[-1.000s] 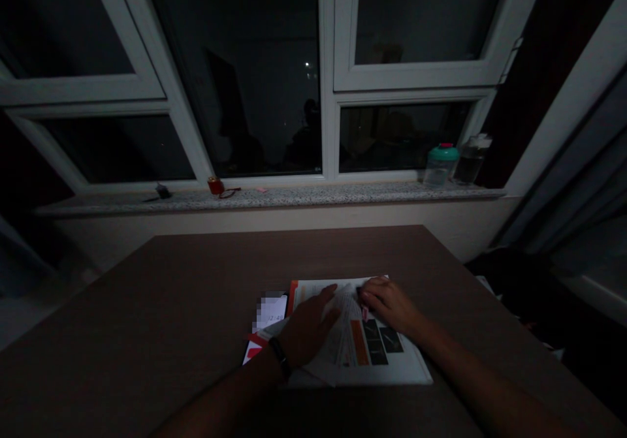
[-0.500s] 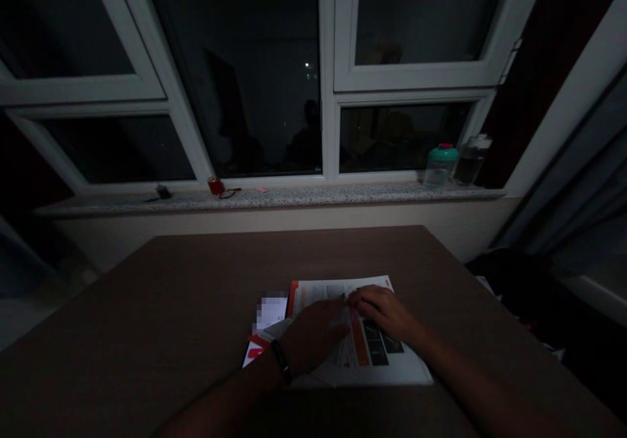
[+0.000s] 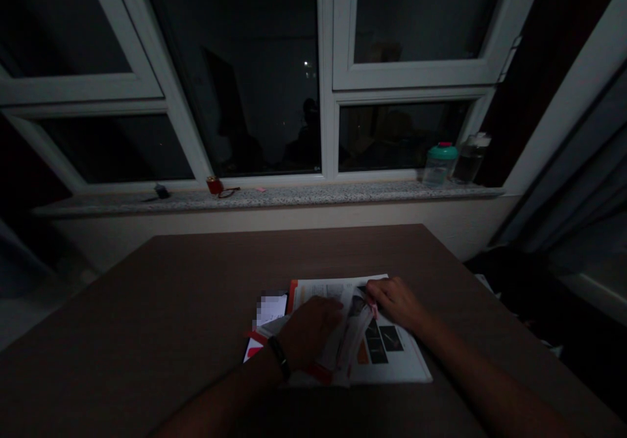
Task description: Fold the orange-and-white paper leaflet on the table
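Note:
A printed booklet (image 3: 411,366) with an orange edge lies on the table. On top of it is a clear, crinkled plastic bag (image 3: 353,330) with a pinkish strip at its upper right. My right hand (image 3: 394,301) is closed, fingers pinching that pink edge. My left hand (image 3: 311,330), with a dark wristband, is closed on the bag's left side; its thumb is hard to make out. Left of the booklet, a phone (image 3: 272,311) with a lit screen shows partly, covered in places by the bag and my left wrist.
The brown table (image 3: 206,294) stands before a granite windowsill (image 3: 294,195). On the sill are a teal-lidded bottle (image 3: 441,164), a clear bottle (image 3: 471,158), a small red jar (image 3: 214,185) and a small dark bottle (image 3: 161,191). The room is dim.
My right hand has moved right, away from my left hand, drawing the pink edge with it. The bag now stands up more between the hands. The left hand stays nearly in place.

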### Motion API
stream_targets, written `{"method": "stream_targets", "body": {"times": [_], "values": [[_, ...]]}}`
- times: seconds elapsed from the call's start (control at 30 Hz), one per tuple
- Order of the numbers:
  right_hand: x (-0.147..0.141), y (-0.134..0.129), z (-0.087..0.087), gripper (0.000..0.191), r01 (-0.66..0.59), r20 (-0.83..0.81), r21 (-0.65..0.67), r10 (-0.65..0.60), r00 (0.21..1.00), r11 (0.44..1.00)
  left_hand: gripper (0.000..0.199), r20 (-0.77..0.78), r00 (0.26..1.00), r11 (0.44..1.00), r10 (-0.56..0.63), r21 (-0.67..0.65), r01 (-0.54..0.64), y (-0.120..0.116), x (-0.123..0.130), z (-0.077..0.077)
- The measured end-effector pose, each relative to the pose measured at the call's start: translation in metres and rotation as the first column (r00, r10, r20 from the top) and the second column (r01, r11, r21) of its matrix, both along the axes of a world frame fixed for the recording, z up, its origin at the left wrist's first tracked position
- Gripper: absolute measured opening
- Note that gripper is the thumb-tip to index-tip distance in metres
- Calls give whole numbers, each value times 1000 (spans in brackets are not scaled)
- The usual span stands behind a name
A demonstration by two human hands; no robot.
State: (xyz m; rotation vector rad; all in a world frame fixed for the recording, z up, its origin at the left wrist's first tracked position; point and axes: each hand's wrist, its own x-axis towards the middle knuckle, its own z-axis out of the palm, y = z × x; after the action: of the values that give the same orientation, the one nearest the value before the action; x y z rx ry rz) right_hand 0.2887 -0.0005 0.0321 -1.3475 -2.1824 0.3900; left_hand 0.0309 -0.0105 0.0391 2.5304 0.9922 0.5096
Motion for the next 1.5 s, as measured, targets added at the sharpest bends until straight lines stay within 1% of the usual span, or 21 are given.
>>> {"method": "stream_targets", "body": {"times": [0.1, 0.13, 0.2, 0.3, 0.33, 0.43, 0.5, 0.63, 0.77, 0.87, 1.03, 1.17, 1.27, 1.33, 1.4, 1.5], "values": [[0, 3, -2, 52, 88, 61, 30, -90, 994, 996, 26, -46, 999, 998, -23, 57, 26, 0, 1, -3], [-1, 3, -3, 50, 115, 74, 36, -117, 990, 993, 28, -75, 997, 997, -19, 77, 25, -1, 1, -4], [-5, 3, -4, 41, 155, 92, 51, -159, 983, 987, 41, -125, 992, 993, -8, 114, 23, -2, 1, -7], [-13, 1, -7, 21, 162, 104, 79, -169, 980, 984, 50, -157, 988, 989, -4, 144, 27, -4, 1, -11], [-15, 0, -9, 21, 152, 105, 85, -160, 981, 985, 50, -162, 987, 989, -3, 147, 27, -4, 0, -11], [-19, -1, -13, 32, 116, 87, 89, -124, 988, 989, 49, -189, 982, 988, 7, 153, 22, -5, -1, -12], [-19, 1, -17, 35, 107, 65, 92, -113, 991, 990, 49, -216, 976, 988, 19, 154, 15, -6, 0, -10], [-18, 3, -25, 43, 97, 25, 62, -98, 995, 993, 47, -238, 971, 990, 18, 139, 16, -7, 1, -7], [-18, 4, -29, 39, 63, 22, 34, -63, 998, 997, 43, -195, 981, 993, 10, 116, 13, -6, 1, -5], [-17, 6, -30, 35, 51, 24, 49, -52, 998, 997, 43, -174, 985, 993, 19, 115, 1, -5, 0, -4], [-13, 11, -28, 30, 113, 48, 84, -118, 992, 990, 48, -160, 985, 994, 67, 98, -51, -5, -1, -6], [-11, 11, -24, 31, 163, 93, 94, -171, 981, 982, 46, -131, 990, 995, 43, 90, -31, -4, -1, -6], [-12, 11, -24, 33, 184, 110, 94, -194, 975, 978, 41, -122, 992, 996, 34, 81, -25, -5, 1, -3], [-12, 11, -26, 33, 166, 86, 83, -173, 981, 983, 38, -123, 991, 996, 45, 76, -35, -7, 1, 0], [-13, 12, -31, 32, 121, 43, 68, -125, 991, 990, 35, -124, 990, 996, 63, 69, -55, -7, 2, 1], [-13, 13, -38, 31, 72, -5, 62, -71, 997, 996, 35, -117, 989, 994, 88, 68, -80, -5, 1, -1]]}}
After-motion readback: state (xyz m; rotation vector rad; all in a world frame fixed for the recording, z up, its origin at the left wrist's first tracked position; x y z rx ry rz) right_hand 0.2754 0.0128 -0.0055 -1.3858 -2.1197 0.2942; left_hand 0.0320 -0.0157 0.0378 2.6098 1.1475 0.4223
